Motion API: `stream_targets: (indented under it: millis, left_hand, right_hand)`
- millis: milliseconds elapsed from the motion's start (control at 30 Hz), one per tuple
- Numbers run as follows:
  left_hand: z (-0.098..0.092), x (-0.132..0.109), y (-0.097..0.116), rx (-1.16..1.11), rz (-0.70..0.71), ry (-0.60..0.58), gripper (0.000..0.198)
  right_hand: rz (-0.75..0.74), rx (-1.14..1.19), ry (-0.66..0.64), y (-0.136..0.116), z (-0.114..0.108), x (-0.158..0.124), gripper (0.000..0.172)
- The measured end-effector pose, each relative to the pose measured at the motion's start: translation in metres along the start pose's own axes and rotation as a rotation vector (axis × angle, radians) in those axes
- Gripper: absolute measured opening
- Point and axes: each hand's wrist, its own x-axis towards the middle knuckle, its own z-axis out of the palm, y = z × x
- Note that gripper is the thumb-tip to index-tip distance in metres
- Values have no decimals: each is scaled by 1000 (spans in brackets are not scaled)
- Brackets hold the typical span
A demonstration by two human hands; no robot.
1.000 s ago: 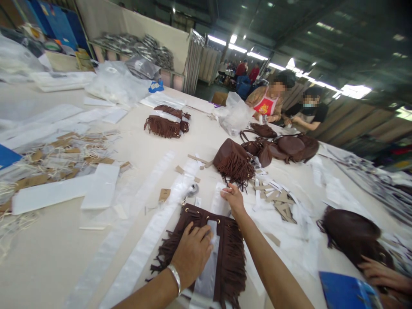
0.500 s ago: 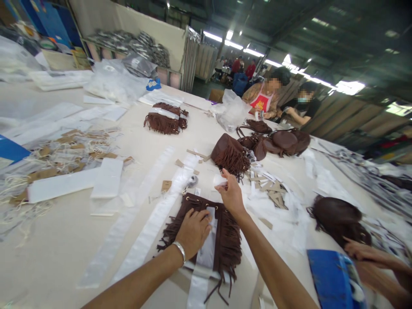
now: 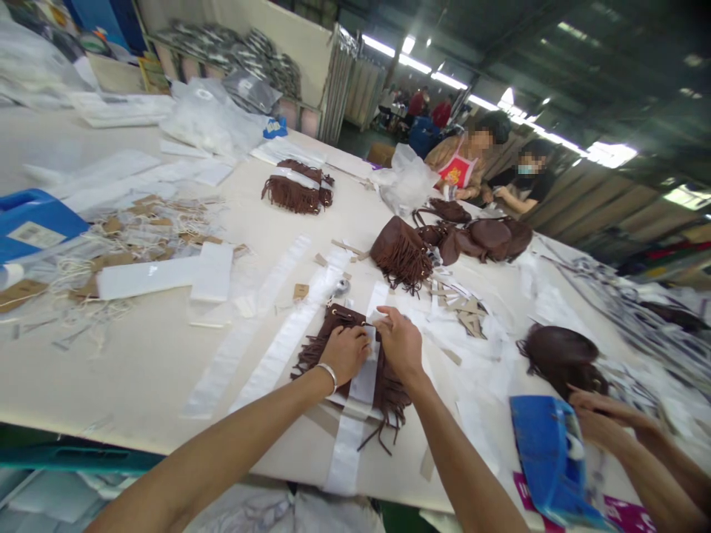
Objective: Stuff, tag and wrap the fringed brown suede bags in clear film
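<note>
A dark brown fringed bag (image 3: pixel 318 346) lies on the table in front of me, with metal eyelets along its top edge. A whitish plastic strip (image 3: pixel 364 381) runs lengthwise over its middle, and part of that strip continues below the bag. My left hand (image 3: pixel 345 354), a silver bangle on its wrist, rests with fingers out on the strip and bag. Beside it, my right hand (image 3: pixel 401 344) pinches the strip near the bag's upper edge. Its fingertips partly hide what they grip. Beyond the bag sits a small tape-like roll (image 3: pixel 341 287).
Another fringed bag (image 3: pixel 397 252) stands ahead, near a pile of brown bags (image 3: pixel 489 238). A wrapped fringed bag (image 3: pixel 297 189) lies further left. Tags with strings (image 3: pixel 149 215) spread at left. A co-worker's hands (image 3: pixel 597 414) are at right, beside a blue tape dispenser (image 3: pixel 541 451).
My right hand has come down and closer to my left, bringing the strip's end onto the bag's upper edge. The view has tilted down, showing the table's near edge.
</note>
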Motion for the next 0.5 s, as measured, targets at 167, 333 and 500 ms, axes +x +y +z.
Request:
stream_targets:
  millis: [167,333,500]
  left_hand:
    - [-1,2,-1,-8,-26,-7,23]
    - [0,5,-5,-18,-55,-10,18]
    - [0,8,-6,-30,-83,-22,19]
  right_hand:
    - [56,-61,50,-5,14,-38,15]
    - [13,35,109,-3,31,-68,14]
    - [-90,184,146,3,38,-82,13]
